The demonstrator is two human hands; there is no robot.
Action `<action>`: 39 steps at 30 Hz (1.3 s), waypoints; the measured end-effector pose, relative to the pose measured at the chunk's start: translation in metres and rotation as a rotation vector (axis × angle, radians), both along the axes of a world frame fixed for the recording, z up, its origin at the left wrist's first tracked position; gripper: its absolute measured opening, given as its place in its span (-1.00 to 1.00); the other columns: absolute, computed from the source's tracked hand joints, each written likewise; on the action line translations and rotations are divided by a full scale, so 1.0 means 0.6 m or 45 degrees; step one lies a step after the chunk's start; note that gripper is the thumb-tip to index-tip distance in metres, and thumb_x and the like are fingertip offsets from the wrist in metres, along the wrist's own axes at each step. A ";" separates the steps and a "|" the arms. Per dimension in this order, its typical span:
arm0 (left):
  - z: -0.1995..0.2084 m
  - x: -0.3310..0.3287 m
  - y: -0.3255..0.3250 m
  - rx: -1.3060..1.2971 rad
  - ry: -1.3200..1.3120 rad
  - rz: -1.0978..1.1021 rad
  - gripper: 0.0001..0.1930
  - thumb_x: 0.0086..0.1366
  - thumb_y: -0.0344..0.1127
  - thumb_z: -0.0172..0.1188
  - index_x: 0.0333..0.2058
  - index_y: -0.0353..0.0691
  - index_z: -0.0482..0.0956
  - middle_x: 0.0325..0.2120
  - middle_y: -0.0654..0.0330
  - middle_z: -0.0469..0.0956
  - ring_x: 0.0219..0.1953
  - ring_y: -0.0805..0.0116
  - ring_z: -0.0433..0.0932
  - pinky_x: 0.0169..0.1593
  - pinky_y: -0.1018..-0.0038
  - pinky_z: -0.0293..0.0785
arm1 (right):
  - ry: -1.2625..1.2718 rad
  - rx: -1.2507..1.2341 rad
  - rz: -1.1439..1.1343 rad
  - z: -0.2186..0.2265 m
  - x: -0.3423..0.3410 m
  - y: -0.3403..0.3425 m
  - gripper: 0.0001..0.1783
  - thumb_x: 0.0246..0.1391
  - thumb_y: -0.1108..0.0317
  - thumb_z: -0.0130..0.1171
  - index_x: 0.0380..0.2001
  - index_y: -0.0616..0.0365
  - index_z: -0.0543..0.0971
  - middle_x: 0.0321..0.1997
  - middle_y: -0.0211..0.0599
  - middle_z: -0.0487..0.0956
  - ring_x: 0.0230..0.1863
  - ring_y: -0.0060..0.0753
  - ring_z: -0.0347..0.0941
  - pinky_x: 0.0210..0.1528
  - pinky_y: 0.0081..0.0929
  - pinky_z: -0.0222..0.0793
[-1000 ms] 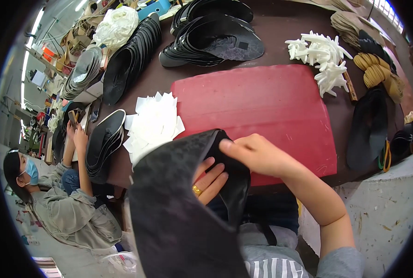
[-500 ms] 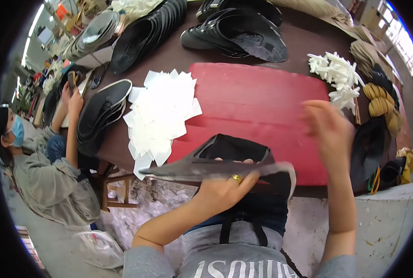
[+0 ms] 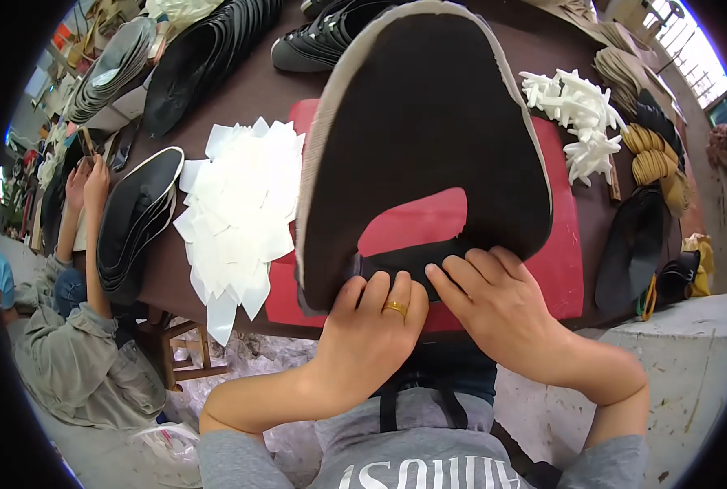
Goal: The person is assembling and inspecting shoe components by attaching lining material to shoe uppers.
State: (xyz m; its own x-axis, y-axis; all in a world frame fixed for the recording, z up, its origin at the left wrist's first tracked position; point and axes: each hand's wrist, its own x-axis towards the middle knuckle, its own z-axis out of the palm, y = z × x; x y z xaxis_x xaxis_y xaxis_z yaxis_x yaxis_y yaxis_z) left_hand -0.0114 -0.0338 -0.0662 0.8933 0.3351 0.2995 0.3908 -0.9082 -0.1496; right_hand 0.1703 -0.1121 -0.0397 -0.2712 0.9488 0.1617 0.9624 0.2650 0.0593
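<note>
A black shoe upper (image 3: 429, 106) with a pale raw edge stands spread and raised in front of me, its rounded end pointing away. Through its opening the red mat shows. My left hand (image 3: 372, 326), wearing a ring, curls its fingers over the near left edge of the upper. Beside it, my right hand (image 3: 502, 310) grips the same near edge, fingers folded over the dark material. The thumbs are hidden. Beneath the upper lies the red mat (image 3: 566, 261), partly covered by it.
White flat pieces (image 3: 237, 212) are heaped left of the mat. Stacked black uppers stand at the left (image 3: 139, 220) and far left (image 3: 213, 61). White curled pieces (image 3: 579, 114) lie at the right, near tan bundles (image 3: 657, 155). At the left, another person's hands (image 3: 90, 183) are raised.
The upper has turned from edge-on to spread upright, its inside toward me. My right hand came from the right and took hold of its near edge beside my left hand.
</note>
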 end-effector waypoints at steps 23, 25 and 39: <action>0.022 0.015 0.032 -0.141 -0.053 -0.135 -0.76 0.04 -0.41 0.23 -0.27 -0.28 0.56 -0.19 0.08 0.64 -0.43 0.36 0.37 -0.27 0.51 0.31 | 0.098 -0.408 0.196 0.034 0.028 0.068 -0.73 -0.05 0.39 0.16 -0.24 0.24 0.63 -0.30 -0.31 0.44 -0.28 -0.35 0.34 -0.15 -0.47 0.24; 0.018 0.013 0.038 -0.169 -0.055 -0.156 -0.77 0.04 -0.41 0.23 -0.27 -0.29 0.56 -0.19 0.07 0.64 -0.43 0.36 0.37 -0.27 0.51 0.31 | 0.166 -0.434 0.180 0.026 0.031 0.072 -0.73 -0.06 0.40 0.16 -0.25 0.25 0.63 -0.30 -0.31 0.43 -0.28 -0.35 0.34 -0.17 -0.47 0.25; 0.000 -0.009 0.041 -0.129 -0.147 -0.220 -0.83 0.11 -0.41 0.22 -0.29 -0.27 0.58 -0.21 0.10 0.64 -0.30 0.34 0.55 -0.04 0.50 0.42 | 0.311 -0.596 0.170 0.052 0.038 0.067 -0.80 -0.06 0.47 0.17 -0.31 0.31 0.61 -0.26 -0.21 0.48 -0.30 -0.31 0.44 -0.11 -0.31 0.44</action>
